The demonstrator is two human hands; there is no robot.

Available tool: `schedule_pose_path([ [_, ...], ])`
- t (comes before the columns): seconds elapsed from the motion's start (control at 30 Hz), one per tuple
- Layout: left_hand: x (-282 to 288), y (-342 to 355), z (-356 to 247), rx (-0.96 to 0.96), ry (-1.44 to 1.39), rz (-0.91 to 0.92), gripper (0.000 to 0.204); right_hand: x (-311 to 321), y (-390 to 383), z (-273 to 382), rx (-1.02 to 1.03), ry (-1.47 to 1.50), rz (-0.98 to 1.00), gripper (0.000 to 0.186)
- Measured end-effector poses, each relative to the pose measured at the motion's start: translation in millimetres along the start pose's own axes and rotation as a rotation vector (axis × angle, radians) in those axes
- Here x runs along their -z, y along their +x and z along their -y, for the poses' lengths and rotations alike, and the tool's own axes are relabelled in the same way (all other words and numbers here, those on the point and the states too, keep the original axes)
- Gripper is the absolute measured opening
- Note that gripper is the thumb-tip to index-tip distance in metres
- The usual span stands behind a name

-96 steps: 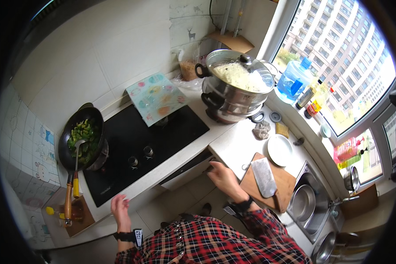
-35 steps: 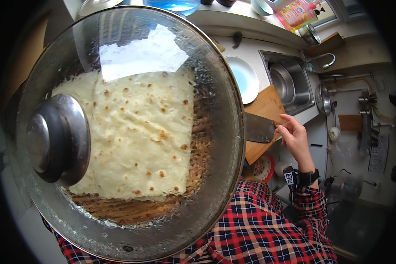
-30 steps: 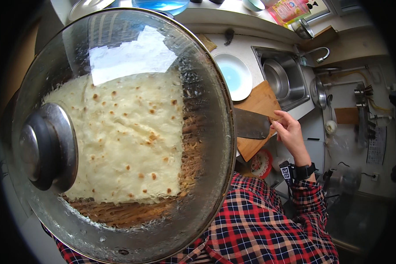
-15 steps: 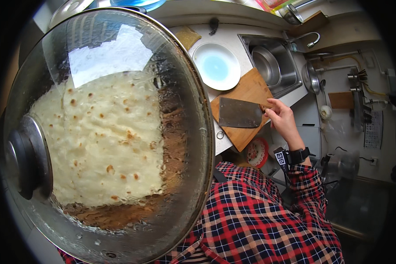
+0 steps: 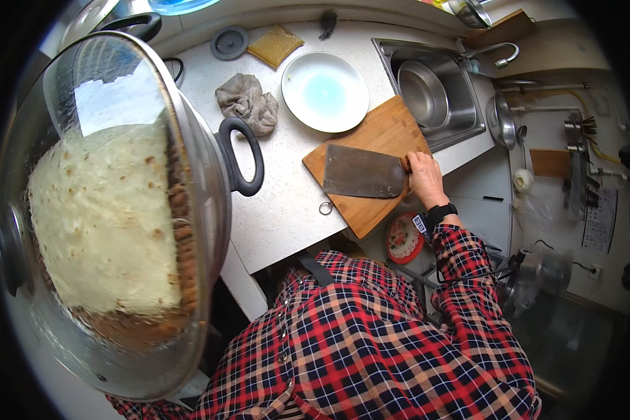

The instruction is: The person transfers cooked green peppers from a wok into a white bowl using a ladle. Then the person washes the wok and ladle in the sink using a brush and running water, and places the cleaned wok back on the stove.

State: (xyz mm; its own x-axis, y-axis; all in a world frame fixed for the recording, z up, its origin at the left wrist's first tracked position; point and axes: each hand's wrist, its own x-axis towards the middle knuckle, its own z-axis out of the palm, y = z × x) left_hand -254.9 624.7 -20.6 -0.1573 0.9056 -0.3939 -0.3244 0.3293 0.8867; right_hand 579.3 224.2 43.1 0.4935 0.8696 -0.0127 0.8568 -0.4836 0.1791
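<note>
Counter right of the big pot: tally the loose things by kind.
White plate: 1
Wooden cutting board: 1
Cleaver, right hand at its handle: 1
Grey rag: 1
Yellow scouring pad: 1
Round grey lid: 1
Total: 6

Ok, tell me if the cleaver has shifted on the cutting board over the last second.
Cannot tell for sure: the camera itself moved. The cleaver lies flat on the cutting board as before, right hand at its handle.

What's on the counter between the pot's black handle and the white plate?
A crumpled grey rag lies between the pot handle and plate, head view.
</note>
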Motion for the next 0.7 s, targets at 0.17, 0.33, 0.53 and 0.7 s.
schedule_pose_path([
  [0.17, 51.7, -53.4, -3.7, -0.093, 0.099, -0.033, 0.036, -39.5, 6.1, 7.9, 0.058, -0.054, -0.064, 0.022],
  [0.33, 65.7, -93.8, -16.7, -0.516, 1.015, 0.162, 0.037, -6.0, 15.9, 19.5, 0.184, 0.088, -0.107, 0.020],
  [0.53, -10.0, -197.5, 47.9, -0.016, -0.038, 0.152, 0.017, 28.9, 20.8, -21.2, 0.145, 0.500, 0.081, 0.027],
  [0.7, -228.8, -342.3, 155.5, 0.242, -0.165, 0.269, 0.019, 25.5, -10.0, -78.9, 0.110, 0.964, 0.423, 0.035],
])
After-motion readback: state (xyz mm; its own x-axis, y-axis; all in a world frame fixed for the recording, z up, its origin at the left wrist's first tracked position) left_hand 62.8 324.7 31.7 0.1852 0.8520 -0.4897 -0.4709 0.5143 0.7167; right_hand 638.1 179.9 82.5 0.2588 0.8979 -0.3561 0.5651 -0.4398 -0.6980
